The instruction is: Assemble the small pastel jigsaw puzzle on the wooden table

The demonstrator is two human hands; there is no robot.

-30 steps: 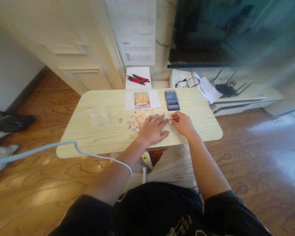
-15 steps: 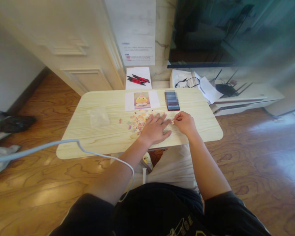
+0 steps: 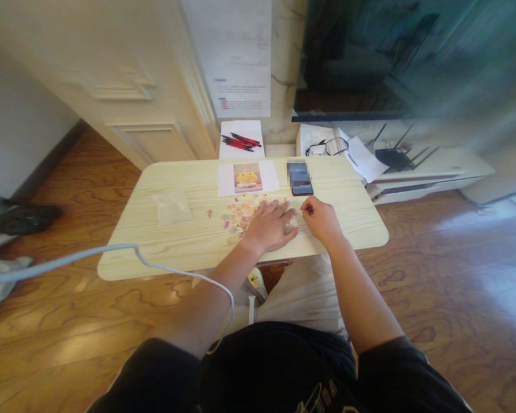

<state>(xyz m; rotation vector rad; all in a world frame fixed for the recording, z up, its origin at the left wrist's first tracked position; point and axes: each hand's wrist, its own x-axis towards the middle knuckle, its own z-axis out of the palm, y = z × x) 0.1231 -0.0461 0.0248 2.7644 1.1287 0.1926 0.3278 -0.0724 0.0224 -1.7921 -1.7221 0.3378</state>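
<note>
Small colourful jigsaw puzzle pieces (image 3: pixel 236 217) lie in a loose pile on the pale wooden table (image 3: pixel 155 178). My left hand (image 3: pixel 270 223) rests flat over the right part of the pile, fingers spread, covering some pieces. Just to its right, my right hand (image 3: pixel 320 217) has thumb and forefinger brought together in a pinch close to the tabletop. Whatever is between those fingertips is too small to make out. Behind the pile lies a sheet with a printed picture of a yellow cartoon figure (image 3: pixel 248 176).
A phone (image 3: pixel 300 178) lies beyond my right hand. On the left are a clear plastic bag (image 3: pixel 172 207) and one stray piece (image 3: pixel 210 213). Red pens (image 3: pixel 241 141) sit on a white surface behind the table. A pale cable (image 3: pixel 176 271) crosses over my left forearm.
My right fingertips have shifted slightly, and the small pale piece seen at them before no longer shows clearly. The left hand stays almost in place.
</note>
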